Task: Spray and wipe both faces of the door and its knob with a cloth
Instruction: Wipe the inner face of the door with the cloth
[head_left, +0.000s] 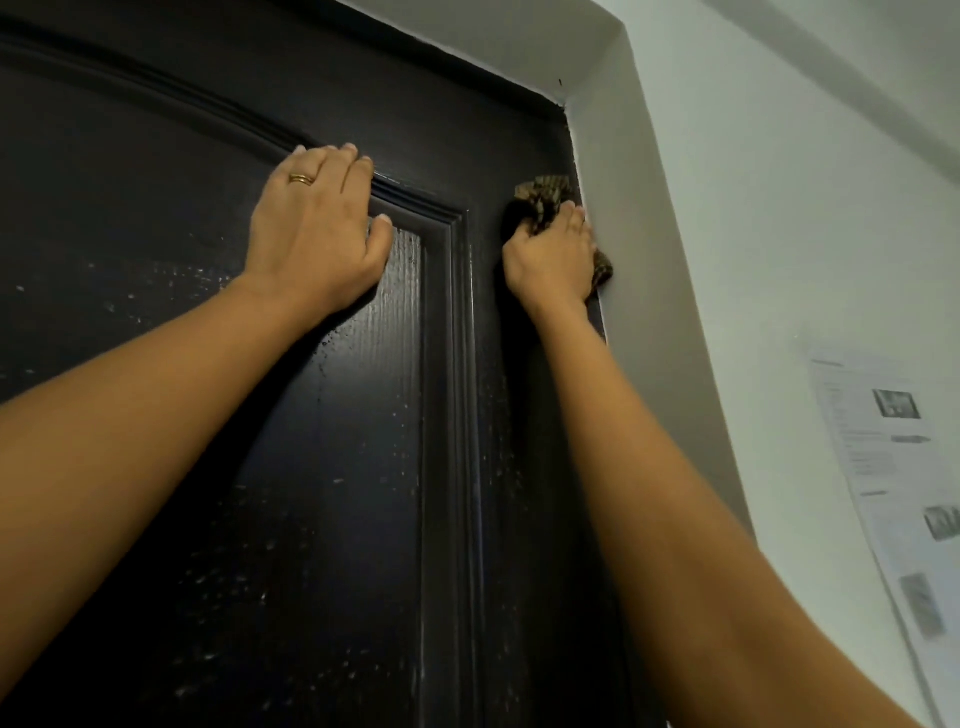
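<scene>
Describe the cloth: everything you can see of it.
The cloth is a brownish rag with a dark pattern, soft and crumpled into a wad. The right hand grips it, fingers curled round it, and presses it on the dark door high up, at the door's right edge beside the grey wall. One bunch sticks out above the fingers and a smaller bit below the hand; the rest is hidden.

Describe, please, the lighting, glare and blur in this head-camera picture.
Head view: dim, the dark door losing detail in shadow; a soft glare patch lies on its panel below the left hand, picking out droplets; the wide lens bows the wall edge; the paper sheet on the wall is blurred, unreadable.
</scene>
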